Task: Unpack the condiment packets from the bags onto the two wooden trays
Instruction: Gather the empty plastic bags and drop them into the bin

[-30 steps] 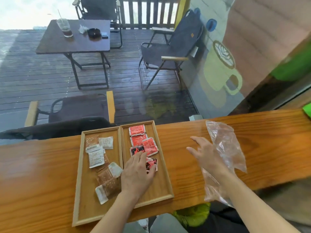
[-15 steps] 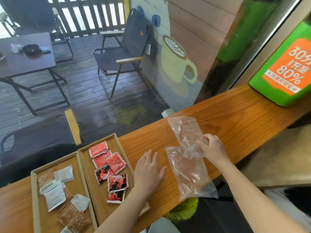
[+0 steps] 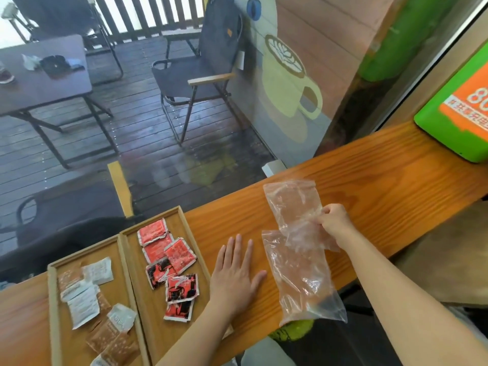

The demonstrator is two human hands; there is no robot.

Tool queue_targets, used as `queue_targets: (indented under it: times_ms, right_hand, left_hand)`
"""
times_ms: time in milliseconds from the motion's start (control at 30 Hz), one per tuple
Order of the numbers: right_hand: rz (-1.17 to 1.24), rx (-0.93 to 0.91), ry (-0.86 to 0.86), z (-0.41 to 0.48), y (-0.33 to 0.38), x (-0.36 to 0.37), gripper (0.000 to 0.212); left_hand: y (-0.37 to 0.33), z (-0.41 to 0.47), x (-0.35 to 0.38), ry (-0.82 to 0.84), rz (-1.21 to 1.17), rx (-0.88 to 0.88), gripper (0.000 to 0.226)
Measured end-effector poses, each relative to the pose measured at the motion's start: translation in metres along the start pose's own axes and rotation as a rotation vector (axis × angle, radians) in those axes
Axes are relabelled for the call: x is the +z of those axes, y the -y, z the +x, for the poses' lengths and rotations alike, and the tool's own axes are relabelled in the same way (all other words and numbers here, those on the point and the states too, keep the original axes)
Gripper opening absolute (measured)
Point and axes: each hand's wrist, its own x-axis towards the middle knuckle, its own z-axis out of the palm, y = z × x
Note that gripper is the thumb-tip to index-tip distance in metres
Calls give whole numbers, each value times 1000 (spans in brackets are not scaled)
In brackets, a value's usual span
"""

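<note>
On the tabletop (image 3: 369, 186): orange-brown wood plank, running along a window; all task things lie on it.
Landmark: right-hand tray (image 3: 196, 244), wooden, long and narrow; places below are told from it.
Red packets (image 3: 169, 262): inside the right-hand tray, about seven, red with black and white print, some overlapping, spread from its far end to past its middle.
Left-hand tray (image 3: 52, 313): touching the landmark tray's left wall, same shape.
White and brown packets (image 3: 89, 305): inside the left-hand tray, piled loosely, several overlapping; count unclear.
Left hand (image 3: 235, 276): just right of the landmark tray, palm down flat on the wood, fingers spread; grip wide, holding nothing. Forearm crosses the tray's near right corner.
Far bag (image 3: 293, 207): clear plastic, well to the right of the landmark tray, lying flat, looks empty.
Near bag (image 3: 303, 281): clear plastic, right of the left hand, its near end hanging over the tabletop's edge; its far end lies under the far bag's near end.
Right hand (image 3: 334, 220): at the right edge of the far bag; grip narrow, fingertips pinching that bag's plastic.
Green sign (image 3: 454, 122): far right beyond the bags, orange panel on it.
</note>
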Motion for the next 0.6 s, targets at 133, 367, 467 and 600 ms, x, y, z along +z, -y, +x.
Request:
queue_targets:
  times_ms: [133, 367, 467, 600]
  right_hand:
    - [156, -145, 91, -13, 13, -26, 11]
    - [353, -130, 213, -79, -12, -44, 14]
    - [287, 9, 216, -88, -33, -24, 26]
    - [180, 104, 236, -87, -50, -3, 20]
  left_hand:
    - [1, 0, 3, 2, 11, -2, 77]
    - [-1, 2, 5, -40, -9, -23, 76]
    - [-6, 2, 4, -72, -50, -59, 71]
    - [-13, 3, 7, -92, -69, -113, 73]
